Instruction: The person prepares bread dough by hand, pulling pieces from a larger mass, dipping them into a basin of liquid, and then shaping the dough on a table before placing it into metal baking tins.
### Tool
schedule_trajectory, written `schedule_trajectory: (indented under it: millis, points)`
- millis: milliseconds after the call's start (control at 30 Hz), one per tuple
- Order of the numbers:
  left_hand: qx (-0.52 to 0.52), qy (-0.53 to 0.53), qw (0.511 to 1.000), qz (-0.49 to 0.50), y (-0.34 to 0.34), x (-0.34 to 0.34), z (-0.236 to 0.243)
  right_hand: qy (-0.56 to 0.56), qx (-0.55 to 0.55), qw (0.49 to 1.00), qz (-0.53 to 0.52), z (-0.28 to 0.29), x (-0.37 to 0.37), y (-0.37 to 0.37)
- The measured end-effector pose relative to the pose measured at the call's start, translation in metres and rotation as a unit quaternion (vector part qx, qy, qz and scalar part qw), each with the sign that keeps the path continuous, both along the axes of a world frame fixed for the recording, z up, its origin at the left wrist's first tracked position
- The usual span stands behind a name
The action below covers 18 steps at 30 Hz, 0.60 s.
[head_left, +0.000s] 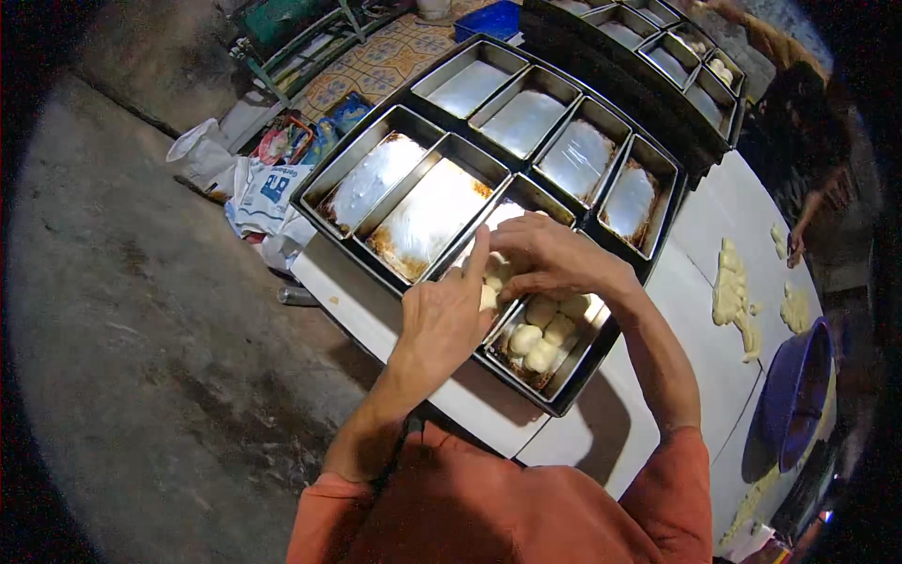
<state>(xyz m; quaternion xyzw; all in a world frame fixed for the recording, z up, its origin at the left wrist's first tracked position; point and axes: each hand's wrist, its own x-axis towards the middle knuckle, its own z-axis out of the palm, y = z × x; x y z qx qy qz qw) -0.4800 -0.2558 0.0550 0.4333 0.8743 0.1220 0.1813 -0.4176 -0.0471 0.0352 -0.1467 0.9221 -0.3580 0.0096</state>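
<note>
Both my hands work inside one loaf tin of a joined set of rectangular metal pans (427,270). My left hand (440,315) is partly closed beside pale dough balls (494,274), its index finger stretched along the tin. From the right, my right hand (554,256) arches over the same tin, fingers curled down around dough; its fingertips are partly hidden. In the nearest tin, several round dough balls (541,346) sit close together. The other tins of this set look greasy, with brown baked-on residue along their edges.
A second pan set (669,58) stands beyond, some tins holding dough. Dough strips (728,287) and a purple basin (794,399) lie on the white table (691,230) at right. Another person's hand (797,246) is near the dough. Plastic bags (268,199) lie on the floor at left.
</note>
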Motion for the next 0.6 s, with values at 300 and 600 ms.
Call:
schedule_trajectory:
  millis: [300, 600]
  points:
    - [0.07, 0.067, 0.995, -0.009, 0.011, -0.002, -0.008, -0.008, 0.008, 0.998, -0.059, 0.0, 0.009, -0.013]
    - [0.037, 0.106, 0.993, 0.038, 0.011, 0.011, -0.022, 0.176, -0.125, 0.906, -0.364, -0.001, 0.154, 0.009]
